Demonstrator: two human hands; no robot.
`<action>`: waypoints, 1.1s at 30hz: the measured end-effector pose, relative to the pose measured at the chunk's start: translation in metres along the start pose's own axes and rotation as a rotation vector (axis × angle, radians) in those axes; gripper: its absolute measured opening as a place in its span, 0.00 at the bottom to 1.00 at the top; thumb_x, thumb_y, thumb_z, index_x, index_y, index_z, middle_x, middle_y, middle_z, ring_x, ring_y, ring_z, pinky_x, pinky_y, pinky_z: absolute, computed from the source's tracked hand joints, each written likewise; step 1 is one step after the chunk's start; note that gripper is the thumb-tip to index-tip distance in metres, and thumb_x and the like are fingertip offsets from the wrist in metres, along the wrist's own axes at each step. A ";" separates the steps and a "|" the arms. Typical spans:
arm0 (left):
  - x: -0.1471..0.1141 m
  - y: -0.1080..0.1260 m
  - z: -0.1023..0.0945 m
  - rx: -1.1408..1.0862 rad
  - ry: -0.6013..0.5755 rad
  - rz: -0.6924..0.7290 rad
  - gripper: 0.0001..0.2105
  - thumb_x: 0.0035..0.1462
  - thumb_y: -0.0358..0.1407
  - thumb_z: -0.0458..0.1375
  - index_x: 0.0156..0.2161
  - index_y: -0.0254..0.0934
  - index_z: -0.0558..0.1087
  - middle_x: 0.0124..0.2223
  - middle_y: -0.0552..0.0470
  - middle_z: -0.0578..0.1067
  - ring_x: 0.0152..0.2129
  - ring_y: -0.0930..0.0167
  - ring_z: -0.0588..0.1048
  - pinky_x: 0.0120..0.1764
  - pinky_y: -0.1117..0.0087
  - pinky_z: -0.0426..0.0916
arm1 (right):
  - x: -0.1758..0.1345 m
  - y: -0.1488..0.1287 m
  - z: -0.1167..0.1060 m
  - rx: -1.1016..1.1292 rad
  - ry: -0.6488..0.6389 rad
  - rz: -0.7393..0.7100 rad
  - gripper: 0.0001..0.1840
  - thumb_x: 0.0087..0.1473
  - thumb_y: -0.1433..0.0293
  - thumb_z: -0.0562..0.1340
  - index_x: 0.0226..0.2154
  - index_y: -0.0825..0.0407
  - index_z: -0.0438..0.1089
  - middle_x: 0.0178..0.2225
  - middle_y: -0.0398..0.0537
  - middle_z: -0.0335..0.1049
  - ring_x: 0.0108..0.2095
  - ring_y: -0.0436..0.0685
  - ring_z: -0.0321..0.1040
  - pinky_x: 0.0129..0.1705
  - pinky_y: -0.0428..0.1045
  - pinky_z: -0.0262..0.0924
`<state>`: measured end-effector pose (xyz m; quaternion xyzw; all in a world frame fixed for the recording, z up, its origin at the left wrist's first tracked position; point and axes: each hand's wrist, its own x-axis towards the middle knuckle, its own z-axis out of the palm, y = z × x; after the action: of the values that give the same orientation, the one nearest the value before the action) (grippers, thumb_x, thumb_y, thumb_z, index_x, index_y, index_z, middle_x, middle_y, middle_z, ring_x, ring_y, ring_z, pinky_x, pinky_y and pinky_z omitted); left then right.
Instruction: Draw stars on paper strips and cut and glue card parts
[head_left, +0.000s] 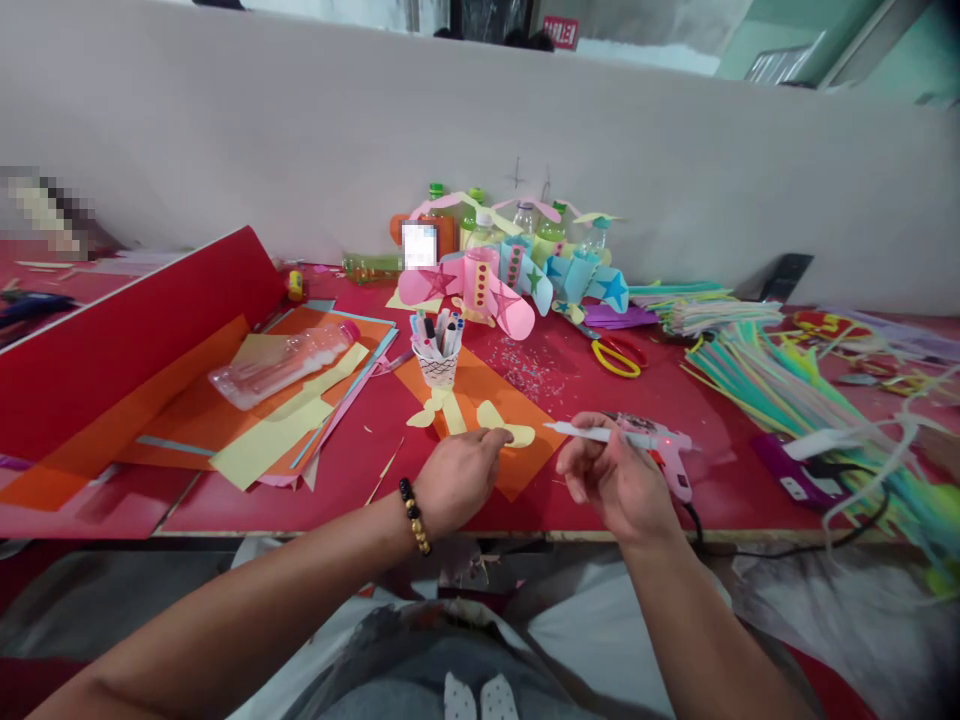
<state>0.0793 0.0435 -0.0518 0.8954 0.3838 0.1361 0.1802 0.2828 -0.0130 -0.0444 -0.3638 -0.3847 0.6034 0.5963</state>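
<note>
My left hand [459, 482], with a beaded bracelet at the wrist, has its fingers pinched at a pale yellow paper cutout [521, 436] over an orange sheet [517, 472]. Other pale yellow pieces [453, 412] lie just beyond those fingers. My right hand [619, 490] holds a slim white pen [589, 431], its tip pointing left toward the cutout. Behind the right hand rests a pink glue gun [679, 460] with a small red light. A patterned cup [437, 368] full of pens stands on the orange sheet's far side.
Paper-decorated bottles [487, 280] stand along the white partition [300, 130]. Yellow-and-red scissors [616, 358] lie right of centre. Colored strips [765, 380] and a purple power strip [799, 475] with cables occupy the right. A clear bottle [281, 368] lies on sheets at left.
</note>
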 end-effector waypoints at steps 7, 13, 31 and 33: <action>0.002 -0.003 0.016 0.415 -0.225 0.087 0.27 0.56 0.23 0.46 0.61 0.36 0.60 0.60 0.35 0.63 0.24 0.69 0.75 0.22 0.68 0.65 | 0.031 0.022 -0.012 -0.078 0.256 -0.105 0.18 0.58 0.56 0.57 0.35 0.54 0.71 0.23 0.45 0.69 0.21 0.49 0.63 0.22 0.44 0.55; 0.006 -0.030 0.001 0.343 -0.357 0.288 0.31 0.54 0.23 0.48 0.63 0.47 0.58 0.66 0.47 0.55 0.26 0.72 0.75 0.26 0.71 0.65 | 0.025 0.034 -0.022 -0.512 0.187 -0.092 0.10 0.57 0.63 0.60 0.38 0.52 0.70 0.28 0.44 0.70 0.31 0.52 0.68 0.35 0.47 0.62; 0.007 -0.051 -0.006 0.261 -0.461 0.397 0.30 0.59 0.25 0.46 0.63 0.54 0.54 0.68 0.44 0.49 0.25 0.76 0.74 0.29 0.73 0.66 | 0.013 0.032 -0.005 -1.017 0.067 -0.092 0.05 0.57 0.66 0.59 0.33 0.51 0.66 0.25 0.42 0.64 0.23 0.49 0.59 0.24 0.44 0.54; 0.007 -0.052 -0.006 0.242 -0.462 0.402 0.30 0.59 0.25 0.46 0.64 0.53 0.54 0.68 0.43 0.48 0.26 0.76 0.75 0.30 0.73 0.66 | 0.013 0.033 -0.005 -1.025 0.062 -0.082 0.05 0.57 0.66 0.59 0.33 0.51 0.66 0.25 0.42 0.65 0.23 0.49 0.60 0.24 0.44 0.55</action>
<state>0.0484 0.0829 -0.0676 0.9753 0.1618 -0.0845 0.1245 0.2724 0.0003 -0.0757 -0.6118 -0.6269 0.3024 0.3758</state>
